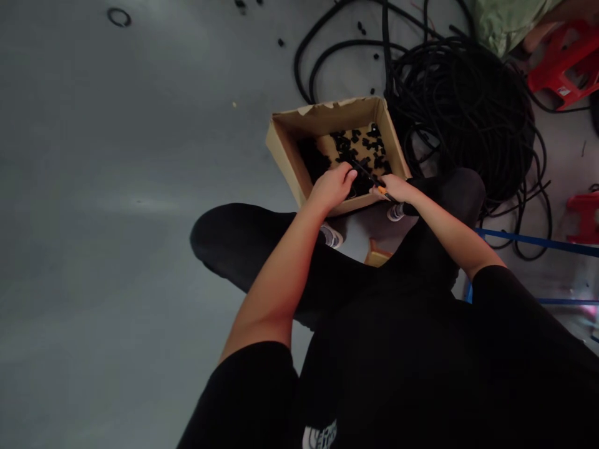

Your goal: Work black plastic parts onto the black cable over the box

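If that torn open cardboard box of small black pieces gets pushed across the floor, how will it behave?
The open brown cardboard box would probably slide easily on the smooth grey floor. It looks light, holding only a shallow layer of small black pieces. Its torn rim suggests soft walls that may buckle.

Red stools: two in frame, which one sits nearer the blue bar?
The lower red stool, at the right edge just above the blue bar. The other red stool sits in the top right corner, beyond the hose coil.

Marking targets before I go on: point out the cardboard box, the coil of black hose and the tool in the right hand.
cardboard box (322, 116): head view, far wall.
coil of black hose (472, 112): head view, middle of the windings.
tool (369, 176): head view, dark shaft above the orange part.
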The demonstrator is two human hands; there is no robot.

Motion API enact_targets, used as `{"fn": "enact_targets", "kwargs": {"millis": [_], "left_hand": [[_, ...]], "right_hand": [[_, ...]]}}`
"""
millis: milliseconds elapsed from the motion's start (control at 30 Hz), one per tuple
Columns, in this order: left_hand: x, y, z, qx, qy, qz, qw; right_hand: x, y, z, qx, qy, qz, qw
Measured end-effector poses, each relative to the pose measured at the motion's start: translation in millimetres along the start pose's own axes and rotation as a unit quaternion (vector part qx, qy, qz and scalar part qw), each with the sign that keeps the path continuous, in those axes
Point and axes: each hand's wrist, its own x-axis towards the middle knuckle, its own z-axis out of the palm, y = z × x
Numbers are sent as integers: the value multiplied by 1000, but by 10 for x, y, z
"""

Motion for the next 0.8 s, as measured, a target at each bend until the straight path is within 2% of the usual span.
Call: {"fn": "enact_targets", "kwargs": {"millis": [100,133,267,333,400,467,633,733,800], "left_hand": [[-44,22,66,-2,-25,-9,1000],[-65,33,80,-8,-26,-10,1000],[-174,82,117,-33,-25,-3,999],[-201,84,122,-44,-30,3,999],[-180,54,99,-47,-35,9,998],[-113,-5,37,-41,-38,15,998],[111,-177,-199,-29,-61,36,997],[217,-252,-268,-59,-57,38,996],[271,-290,-269,-102,-57,37,992]], "right_hand": [[-66,83,24,63,3,94,994],[-92,99,36,88,3,95,992],[-197,123,75,116,-21,-18,993],[-216,109,86,89,-49,-61,993],[-196,69,92,46,-39,-87,994],[-140,1,83,19,-17,-102,994],[87,-196,-14,17,-29,-118,992],[229,-211,-50,11,1,-130,991],[301,-160,-43,22,-5,-130,991]]}}
